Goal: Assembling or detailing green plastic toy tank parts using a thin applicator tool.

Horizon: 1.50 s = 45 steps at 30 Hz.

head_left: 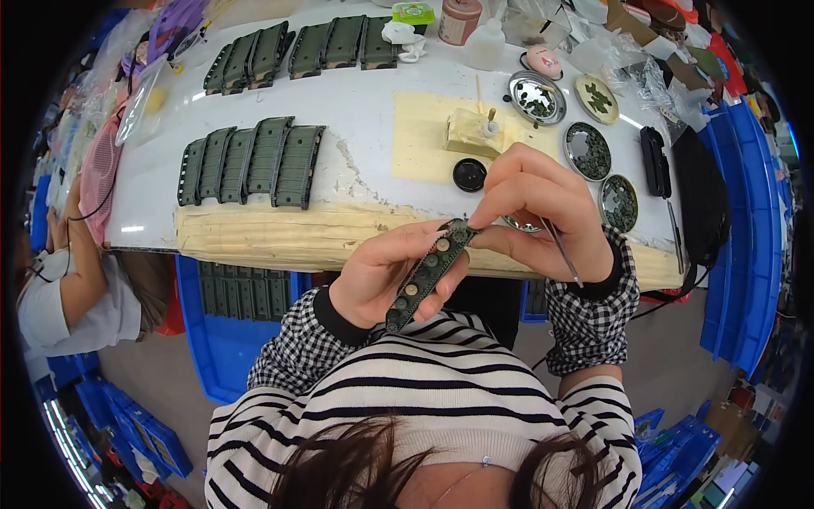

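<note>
My left hand (373, 271) is closed around a long, narrow dark green part (426, 276) with rows of round, wheel-like discs, a few of them tan; it looks like the side of a model tank. Tilted, the part rises toward the upper right above my lap. At its upper end the thumb and index finger of my right hand (543, 216) come together; whether they pinch a tiny piece there is hidden. A thin metal tool (562, 252) is tucked in my right hand, its slim end sticking out below toward the wrist.
Green ribbed parts (250, 164) lie in groups on the white table. Round dishes (588, 151) of small green pieces stand at right, near a black cap (470, 175) and a tape-covered block (475, 131). Below the table edge is a blue bin (203, 339). Another person (80, 297) sits at left.
</note>
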Motion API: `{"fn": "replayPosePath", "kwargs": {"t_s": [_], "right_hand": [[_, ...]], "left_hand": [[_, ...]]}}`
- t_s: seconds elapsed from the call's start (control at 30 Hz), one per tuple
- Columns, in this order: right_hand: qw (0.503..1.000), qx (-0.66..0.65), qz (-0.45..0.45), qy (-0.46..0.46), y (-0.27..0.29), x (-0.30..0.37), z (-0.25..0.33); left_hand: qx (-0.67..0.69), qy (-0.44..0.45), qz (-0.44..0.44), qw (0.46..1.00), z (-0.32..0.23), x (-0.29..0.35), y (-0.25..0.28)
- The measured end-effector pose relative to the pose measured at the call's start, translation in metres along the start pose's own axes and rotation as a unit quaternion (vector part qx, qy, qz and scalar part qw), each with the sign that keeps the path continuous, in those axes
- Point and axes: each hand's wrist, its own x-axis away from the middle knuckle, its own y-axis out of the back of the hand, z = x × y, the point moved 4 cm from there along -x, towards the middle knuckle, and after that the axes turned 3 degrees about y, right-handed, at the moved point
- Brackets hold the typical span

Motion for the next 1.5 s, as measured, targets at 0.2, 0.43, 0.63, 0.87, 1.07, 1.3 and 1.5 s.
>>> {"fn": "replayPosePath", "kwargs": {"t_s": [0.2,0.43,0.63,0.87,1.07,1.3,1.5], "right_hand": [[0.999,-0.03,0.017,-0.024,0.002,0.001,0.003],[1.0,-0.012,0.016,0.008,0.001,0.001,0.004],[0.999,0.001,0.01,0.038,0.002,0.002,0.006],[0.999,-0.006,-0.008,0.042,0.0,0.004,0.004],[0.991,0.023,-0.132,0.021,0.014,0.007,0.011],[0.963,0.09,-0.25,-0.04,0.033,0.024,0.005],[0.937,0.274,-0.202,-0.083,0.02,-0.001,-0.031]], "left_hand": [[0.001,0.014,0.007,1.0,0.004,0.0,0.0],[-0.003,0.018,0.018,1.0,0.006,0.001,-0.001],[-0.016,0.015,0.02,1.0,0.006,0.001,-0.002],[-0.016,0.005,0.017,1.0,0.004,0.001,-0.001],[-0.157,-0.076,-0.02,0.984,-0.011,0.004,-0.01],[-0.251,-0.159,-0.089,0.951,-0.021,0.01,-0.01],[-0.221,-0.177,-0.105,0.953,-0.024,0.01,-0.022]]}}
